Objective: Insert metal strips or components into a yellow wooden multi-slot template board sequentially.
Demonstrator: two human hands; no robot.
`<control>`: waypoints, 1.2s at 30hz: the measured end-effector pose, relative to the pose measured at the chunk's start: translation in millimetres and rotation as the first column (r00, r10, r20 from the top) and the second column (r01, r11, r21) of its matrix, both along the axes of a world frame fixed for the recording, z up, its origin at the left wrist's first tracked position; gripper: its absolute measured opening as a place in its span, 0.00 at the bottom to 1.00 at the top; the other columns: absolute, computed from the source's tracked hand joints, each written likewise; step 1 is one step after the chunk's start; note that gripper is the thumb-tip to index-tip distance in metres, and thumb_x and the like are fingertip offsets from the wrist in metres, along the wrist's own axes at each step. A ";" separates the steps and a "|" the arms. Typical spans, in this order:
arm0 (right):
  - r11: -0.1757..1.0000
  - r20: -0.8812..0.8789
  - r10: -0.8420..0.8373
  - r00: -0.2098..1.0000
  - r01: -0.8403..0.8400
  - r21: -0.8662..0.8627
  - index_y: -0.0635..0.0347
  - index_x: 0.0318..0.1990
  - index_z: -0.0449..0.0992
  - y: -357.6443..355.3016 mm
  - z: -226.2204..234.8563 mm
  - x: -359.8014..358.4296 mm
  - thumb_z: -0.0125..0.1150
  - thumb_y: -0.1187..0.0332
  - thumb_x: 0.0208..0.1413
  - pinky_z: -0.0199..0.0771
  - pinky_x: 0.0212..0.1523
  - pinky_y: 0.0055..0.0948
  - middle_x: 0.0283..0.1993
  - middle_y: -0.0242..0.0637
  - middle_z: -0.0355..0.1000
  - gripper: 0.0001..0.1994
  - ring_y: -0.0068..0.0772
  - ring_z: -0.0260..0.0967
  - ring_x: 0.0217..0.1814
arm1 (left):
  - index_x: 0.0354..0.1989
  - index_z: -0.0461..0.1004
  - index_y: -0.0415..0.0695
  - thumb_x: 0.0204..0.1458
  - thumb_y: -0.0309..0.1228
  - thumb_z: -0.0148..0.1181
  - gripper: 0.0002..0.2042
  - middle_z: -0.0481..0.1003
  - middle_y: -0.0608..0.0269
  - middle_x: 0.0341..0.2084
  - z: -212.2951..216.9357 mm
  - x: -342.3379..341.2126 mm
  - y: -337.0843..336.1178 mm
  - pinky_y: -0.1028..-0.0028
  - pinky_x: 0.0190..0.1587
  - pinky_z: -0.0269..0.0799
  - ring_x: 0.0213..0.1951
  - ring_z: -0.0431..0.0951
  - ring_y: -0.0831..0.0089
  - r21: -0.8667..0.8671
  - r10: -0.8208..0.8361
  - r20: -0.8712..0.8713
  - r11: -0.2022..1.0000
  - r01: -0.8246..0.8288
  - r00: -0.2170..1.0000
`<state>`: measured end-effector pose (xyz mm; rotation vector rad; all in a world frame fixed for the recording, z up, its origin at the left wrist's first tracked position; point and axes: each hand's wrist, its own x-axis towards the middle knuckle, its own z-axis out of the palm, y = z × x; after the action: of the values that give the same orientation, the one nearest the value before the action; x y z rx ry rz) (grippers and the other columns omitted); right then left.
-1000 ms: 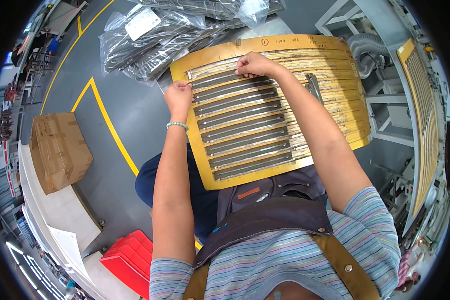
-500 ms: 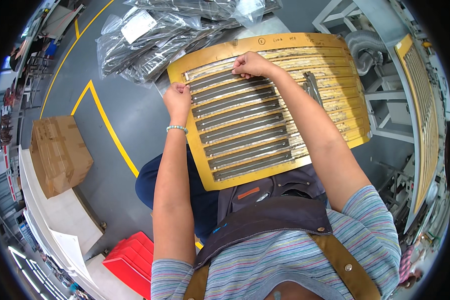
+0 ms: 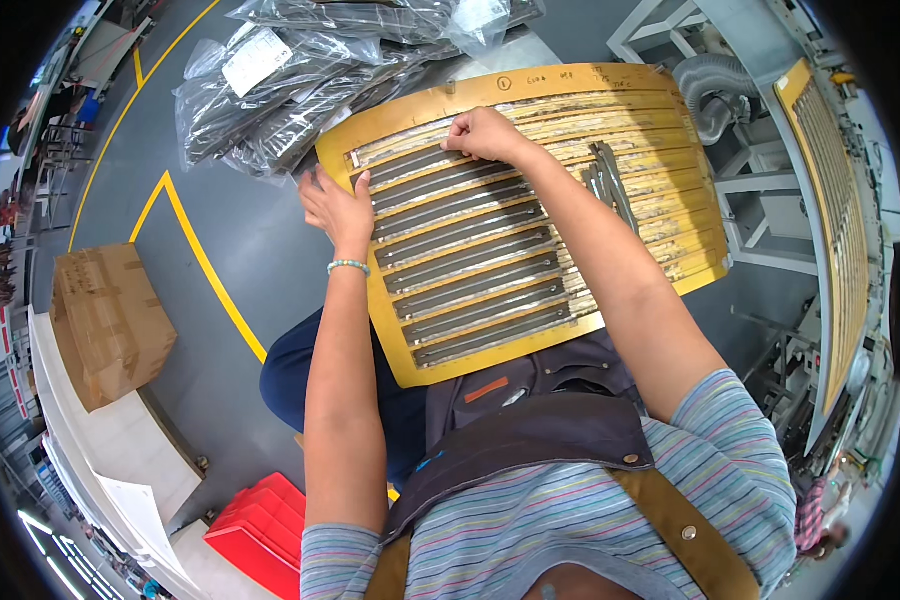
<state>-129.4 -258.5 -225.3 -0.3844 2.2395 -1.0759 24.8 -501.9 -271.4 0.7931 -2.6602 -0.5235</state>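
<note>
A dark apron (image 3: 530, 440) is being worn over a striped shirt (image 3: 540, 500). Just beyond, a yellow board (image 3: 425, 108) is lying flat, its long side being stretched across the view and tilted slightly upward toward the right.

On the board's left half, dark strips (image 3: 490, 338) are being held in parallel slots, one above another. Their long axes are all running nearly crosswise, left ends lower, right ends pointing gently upward to the far right.

The left hand (image 3: 338, 208), above a wrist being ringed by a beaded bracelet (image 3: 348, 268), is being held at the board's left edge. Its fingers are being kept loosely spread, the thumb well apart from them and near the left end of the topmost dark strip (image 3: 400, 169); whether that end is being touched cannot be told.

The right hand (image 3: 480, 135) is being held over the same strip farther right, fingers being bent in close to the thumb; whether the strip is being gripped or only pressed cannot be told.

Beside the right forearm (image 3: 610, 245), loose strips (image 3: 613, 182) are being left bunched across the slots, pointing steeply from upper left to lower right. Farther off, clear plastic bags (image 3: 300, 120) are being heaped beyond the board.
</note>
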 end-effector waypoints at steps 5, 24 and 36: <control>0.998 -0.016 -0.048 0.999 0.048 0.037 0.55 0.31 0.85 0.0 1.5 3.4 0.77 0.58 0.55 0.79 0.37 0.30 0.28 0.32 0.83 0.11 0.25 0.79 0.28 | 0.73 0.62 0.37 0.58 0.48 0.72 0.41 0.57 0.44 0.74 0.5 -0.3 3.5 0.45 0.73 0.48 0.77 0.52 0.47 -0.011 0.006 0.029 1.000 -0.006 1.000; 0.998 -0.154 -0.050 0.987 0.056 0.034 0.54 0.29 0.85 1.1 -10.7 5.2 0.79 0.57 0.53 0.79 0.41 0.36 0.27 0.37 0.82 0.12 0.36 0.80 0.31 | 0.75 0.60 0.35 0.59 0.48 0.71 0.42 0.59 0.50 0.76 -3.1 -1.3 2.7 0.47 0.73 0.48 0.78 0.51 0.47 -0.033 -0.003 0.046 0.999 0.005 0.999; 0.949 -0.557 0.140 0.819 0.050 0.312 0.52 0.34 0.86 -2.7 17.6 22.2 0.76 0.49 0.51 0.81 0.43 0.46 0.34 0.42 0.84 0.16 0.50 0.83 0.42 | 0.69 0.71 0.40 0.59 0.40 0.71 0.31 0.63 0.55 0.74 29.4 10.2 43.1 0.45 0.73 0.52 0.78 0.53 0.49 -0.260 -0.222 -0.187 0.951 0.169 0.957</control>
<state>-107.2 -261.2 -207.7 -0.6932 2.8619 -0.5946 35.0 -458.8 -242.0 0.3793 -2.5482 -0.3022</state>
